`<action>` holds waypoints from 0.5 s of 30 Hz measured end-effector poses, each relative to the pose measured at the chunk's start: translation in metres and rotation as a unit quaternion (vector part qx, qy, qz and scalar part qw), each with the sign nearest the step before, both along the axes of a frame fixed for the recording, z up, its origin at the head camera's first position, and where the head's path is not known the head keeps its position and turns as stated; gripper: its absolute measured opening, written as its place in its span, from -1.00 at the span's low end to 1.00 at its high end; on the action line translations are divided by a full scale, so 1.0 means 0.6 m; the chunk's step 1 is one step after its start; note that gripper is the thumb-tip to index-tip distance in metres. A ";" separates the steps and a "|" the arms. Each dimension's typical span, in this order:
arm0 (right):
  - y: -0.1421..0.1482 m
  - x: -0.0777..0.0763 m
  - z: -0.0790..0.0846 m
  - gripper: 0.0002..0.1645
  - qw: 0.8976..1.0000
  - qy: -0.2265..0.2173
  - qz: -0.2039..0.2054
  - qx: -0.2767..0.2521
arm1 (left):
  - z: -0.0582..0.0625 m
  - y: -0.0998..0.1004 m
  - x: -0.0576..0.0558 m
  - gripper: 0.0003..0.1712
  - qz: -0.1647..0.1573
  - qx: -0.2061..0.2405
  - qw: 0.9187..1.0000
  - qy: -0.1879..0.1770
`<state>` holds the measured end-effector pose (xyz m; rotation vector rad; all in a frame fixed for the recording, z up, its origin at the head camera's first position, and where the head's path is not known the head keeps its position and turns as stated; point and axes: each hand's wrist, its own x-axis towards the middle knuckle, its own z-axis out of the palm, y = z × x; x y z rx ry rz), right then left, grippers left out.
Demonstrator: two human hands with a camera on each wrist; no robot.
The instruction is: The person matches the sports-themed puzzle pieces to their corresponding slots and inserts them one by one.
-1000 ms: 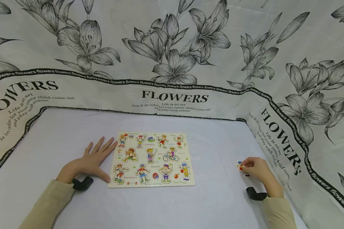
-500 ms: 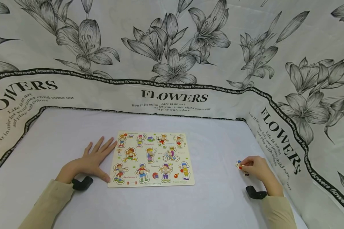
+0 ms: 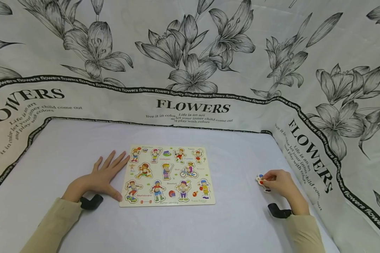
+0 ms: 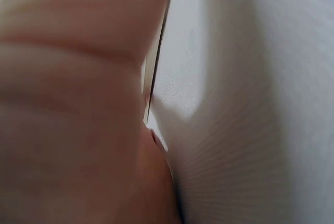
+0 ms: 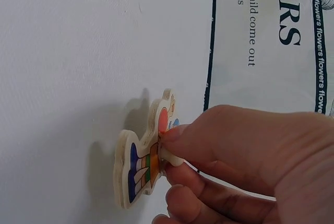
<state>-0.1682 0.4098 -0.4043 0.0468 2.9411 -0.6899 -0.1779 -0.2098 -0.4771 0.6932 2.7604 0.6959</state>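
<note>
A flat wooden puzzle board (image 3: 156, 174) printed with several cartoon children at sports lies on the white tabletop. Along its left edge rests my left hand (image 3: 98, 181), fingers spread and straight, fingertips and thumb tip right at the edge. Far to the right of the board, my right hand (image 3: 283, 184) pinches a figure-shaped wooden puzzle piece (image 3: 260, 180) between thumb and fingers. The right wrist view shows the piece (image 5: 138, 172) tilted close over the table, gripped by a small pale knob; the fingers cover part of it. My left palm (image 4: 68, 104) fills much of the left wrist view.
A white cloth (image 3: 234, 225) covers the table. Behind it and along both sides rises a white curtain (image 3: 259, 63) with black flower drawings and lettering. Black wrist cameras sit on the left wrist (image 3: 92, 202) and the right wrist (image 3: 279, 211).
My right hand has moved slightly left and away from me with the puzzle piece, and more of the piece shows. My left hand and the board stay where they were.
</note>
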 end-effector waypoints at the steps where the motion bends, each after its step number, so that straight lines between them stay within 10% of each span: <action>1: -0.003 0.000 0.001 -0.87 1.000 0.002 0.002 0.000 | -0.001 0.000 -0.001 0.69 0.000 -0.002 1.000 -0.002; 15: -0.050 -0.004 0.013 -0.87 1.000 0.015 0.017 -0.009 | 0.004 0.001 0.000 0.68 -0.006 0.004 1.000 -0.003</action>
